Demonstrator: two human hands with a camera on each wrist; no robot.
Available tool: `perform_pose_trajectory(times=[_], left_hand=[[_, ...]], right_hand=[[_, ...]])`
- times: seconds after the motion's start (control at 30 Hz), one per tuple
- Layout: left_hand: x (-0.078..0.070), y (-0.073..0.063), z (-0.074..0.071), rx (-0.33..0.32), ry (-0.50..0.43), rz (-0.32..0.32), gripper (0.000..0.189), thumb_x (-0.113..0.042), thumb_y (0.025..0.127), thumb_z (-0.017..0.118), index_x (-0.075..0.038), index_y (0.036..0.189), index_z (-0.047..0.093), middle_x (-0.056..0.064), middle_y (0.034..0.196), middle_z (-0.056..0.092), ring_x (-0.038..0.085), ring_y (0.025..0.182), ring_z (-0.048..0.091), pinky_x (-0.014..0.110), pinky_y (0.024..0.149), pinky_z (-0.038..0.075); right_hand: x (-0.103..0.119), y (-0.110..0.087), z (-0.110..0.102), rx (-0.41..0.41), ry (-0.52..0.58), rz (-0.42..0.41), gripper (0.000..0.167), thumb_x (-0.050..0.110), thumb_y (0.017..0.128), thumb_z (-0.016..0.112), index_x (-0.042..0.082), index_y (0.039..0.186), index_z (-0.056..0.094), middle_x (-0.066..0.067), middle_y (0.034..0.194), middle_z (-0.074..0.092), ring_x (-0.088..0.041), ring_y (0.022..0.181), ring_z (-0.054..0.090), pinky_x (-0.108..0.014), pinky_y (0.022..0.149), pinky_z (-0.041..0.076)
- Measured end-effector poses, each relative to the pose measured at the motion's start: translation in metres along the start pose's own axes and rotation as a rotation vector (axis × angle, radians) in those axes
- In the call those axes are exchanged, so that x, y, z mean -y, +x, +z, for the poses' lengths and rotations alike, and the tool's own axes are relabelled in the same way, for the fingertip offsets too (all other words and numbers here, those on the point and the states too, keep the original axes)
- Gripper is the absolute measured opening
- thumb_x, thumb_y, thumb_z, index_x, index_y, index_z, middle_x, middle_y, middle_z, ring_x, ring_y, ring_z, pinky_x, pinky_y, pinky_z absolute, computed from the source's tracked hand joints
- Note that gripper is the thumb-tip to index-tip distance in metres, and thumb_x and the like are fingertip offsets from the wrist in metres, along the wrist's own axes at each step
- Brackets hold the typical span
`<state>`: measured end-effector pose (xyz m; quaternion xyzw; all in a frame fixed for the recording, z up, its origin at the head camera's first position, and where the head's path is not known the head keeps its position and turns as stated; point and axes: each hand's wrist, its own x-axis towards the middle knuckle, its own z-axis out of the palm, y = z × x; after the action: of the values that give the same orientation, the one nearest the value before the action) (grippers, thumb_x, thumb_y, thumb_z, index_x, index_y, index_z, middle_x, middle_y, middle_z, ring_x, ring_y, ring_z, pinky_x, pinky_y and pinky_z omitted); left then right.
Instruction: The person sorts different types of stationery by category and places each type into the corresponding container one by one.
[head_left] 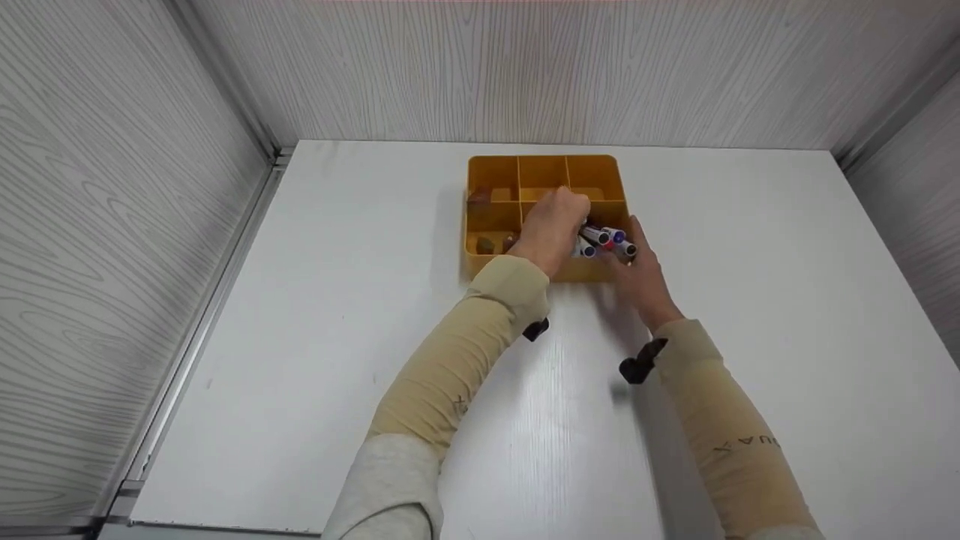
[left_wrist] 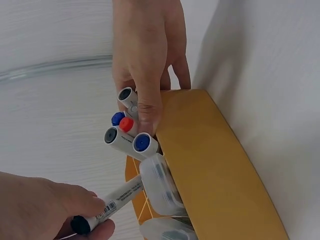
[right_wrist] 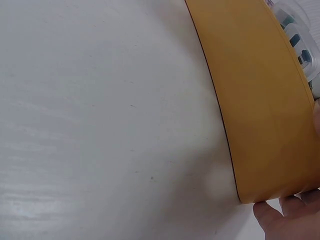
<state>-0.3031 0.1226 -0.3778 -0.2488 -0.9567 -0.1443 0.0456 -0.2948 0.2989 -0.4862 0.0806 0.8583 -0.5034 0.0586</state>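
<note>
My left hand [head_left: 551, 229] is over the front part of an orange divided storage box [head_left: 491, 172]. In the left wrist view, that hand [left_wrist: 45, 210] pinches a white marker [left_wrist: 122, 195] near its dark end, the marker slanting into the box. At the front right corner, my right hand [head_left: 646, 285] grips the box, thumb over the rim beside the markers and fingers against the outer side. Several more white markers [left_wrist: 119, 140] with black, blue and red ends stick up in that corner. Two clear plastic cases [left_wrist: 162, 187] sit in the compartments next to them.
The box stands on a white table [head_left: 360, 315], toward its back edge. A pale wood-grain panel [head_left: 420, 75] rises behind, with more panels [head_left: 112, 225] at the sides. Small brownish items [head_left: 486, 244] lie in the left compartments.
</note>
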Motion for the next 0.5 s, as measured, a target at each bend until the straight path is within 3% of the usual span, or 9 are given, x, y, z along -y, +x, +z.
perform_pose_trajectory(times=[0.23, 0.5], left_hand=[[-0.004, 0.002, 0.006, 0.001, -0.065, 0.110, 0.018, -0.001, 0.098, 0.055, -0.005, 0.109, 0.068, 0.008, 0.106, 0.068, 0.016, 0.094, 0.062, 0.021, 0.078, 0.053], [-0.012, 0.012, 0.018, 0.005, -0.038, 0.134, 0.026, -0.005, 0.098, 0.057, -0.003, 0.123, 0.062, 0.011, 0.119, 0.064, 0.017, 0.108, 0.064, 0.021, 0.096, 0.052]], right_hand=[[-0.001, 0.001, -0.001, -0.001, 0.016, 0.001, 0.089, 0.056, 0.094, 0.056, 0.045, 0.155, -0.008, 0.005, 0.168, 0.005, -0.024, 0.155, 0.007, -0.052, 0.125, 0.010], [-0.002, 0.001, -0.001, -0.007, 0.010, -0.046, 0.090, 0.051, 0.096, 0.056, 0.033, 0.159, -0.006, -0.001, 0.168, 0.011, -0.026, 0.154, 0.016, -0.048, 0.125, 0.017]])
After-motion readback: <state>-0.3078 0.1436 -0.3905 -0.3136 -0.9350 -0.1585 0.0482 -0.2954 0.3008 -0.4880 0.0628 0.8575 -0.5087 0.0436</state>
